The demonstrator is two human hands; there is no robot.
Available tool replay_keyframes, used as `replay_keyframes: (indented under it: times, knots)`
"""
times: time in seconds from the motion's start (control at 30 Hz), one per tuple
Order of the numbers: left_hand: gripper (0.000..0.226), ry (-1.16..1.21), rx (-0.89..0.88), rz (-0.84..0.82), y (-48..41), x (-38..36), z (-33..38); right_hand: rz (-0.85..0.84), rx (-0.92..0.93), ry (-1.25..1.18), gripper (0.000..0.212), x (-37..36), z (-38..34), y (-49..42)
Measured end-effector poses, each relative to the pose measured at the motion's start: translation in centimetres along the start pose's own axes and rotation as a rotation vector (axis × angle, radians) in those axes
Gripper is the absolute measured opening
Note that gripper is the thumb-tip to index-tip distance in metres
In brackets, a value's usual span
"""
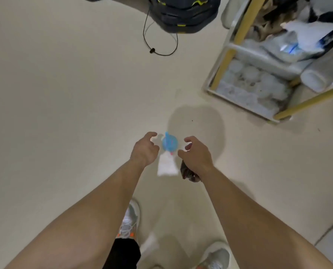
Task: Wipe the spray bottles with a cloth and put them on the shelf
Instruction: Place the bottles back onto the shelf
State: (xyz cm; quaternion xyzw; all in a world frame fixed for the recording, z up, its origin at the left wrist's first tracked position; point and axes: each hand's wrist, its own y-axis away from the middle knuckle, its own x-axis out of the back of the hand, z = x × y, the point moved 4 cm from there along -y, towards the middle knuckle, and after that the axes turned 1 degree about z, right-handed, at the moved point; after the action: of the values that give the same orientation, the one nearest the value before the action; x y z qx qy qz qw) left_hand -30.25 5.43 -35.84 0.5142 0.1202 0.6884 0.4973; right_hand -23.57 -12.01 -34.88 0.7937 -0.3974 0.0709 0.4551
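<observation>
- Your left hand (pixel 145 150) is just left of the spray bottle (pixel 168 152). Its grip is loosely curled, empty and not touching the bottle.
- Your right hand (pixel 195 154) is just right of the bottle, with thumb and forefinger spread. A dark cloth (pixel 189 172) hangs from under the palm, which hides the grip holding it.
- The bottle is blurred, with its blue head at the far end, over the pale floor (pixel 64 94).
- The shelf (pixel 224 65) is far right, well apart from the bottle.

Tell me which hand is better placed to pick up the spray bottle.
Left. The left hand is empty beside the spray bottle; the right hand is as near but seems to hold the cloth.
</observation>
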Motion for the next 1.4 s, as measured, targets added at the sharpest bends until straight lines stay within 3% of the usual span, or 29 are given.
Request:
replay_keyframes:
  times: [0.2,0.27,0.37,0.5,0.7,0.87,1.13,1.4]
  knots:
    - [0.072,0.024,-0.226,-0.101,-10.3,-5.9,-3.2,0.005,0.05,-0.019,0.046,-9.0,3.3,-9.3]
    - [0.063,0.038,-0.284,-0.134,-12.2,-7.1,-3.6,0.034,0.049,-0.056,0.04,-10.2,3.9,-10.5]
    - [0.037,0.147,-0.264,-0.055,-13.1,-7.0,-4.1,0.08,0.083,-0.065,0.025,-10.2,3.3,-10.3]
    - [0.027,0.192,-0.253,-0.06,-9.9,-4.4,-2.7,0.061,0.094,-0.157,0.02,-7.8,0.6,-6.0]
    - [0.033,0.036,-0.373,-0.214,2.8,4.7,5.1,-0.005,0.057,-0.333,0.015,2.1,-7.3,5.6]
    - [0.032,-0.001,-0.51,-0.207,14.8,14.0,14.7,-0.01,0.066,-0.395,0.014,12.6,-16.2,17.4]
    - [0.021,-0.005,-0.693,-0.226,28.5,23.5,30.2,0.175,0.084,-0.367,0.029,27.7,-25.5,31.9]
    - [0.021,0.01,-0.773,-0.24,33.0,23.4,42.7,0.412,-0.018,-0.431,0.053,38.4,-24.3,35.9]
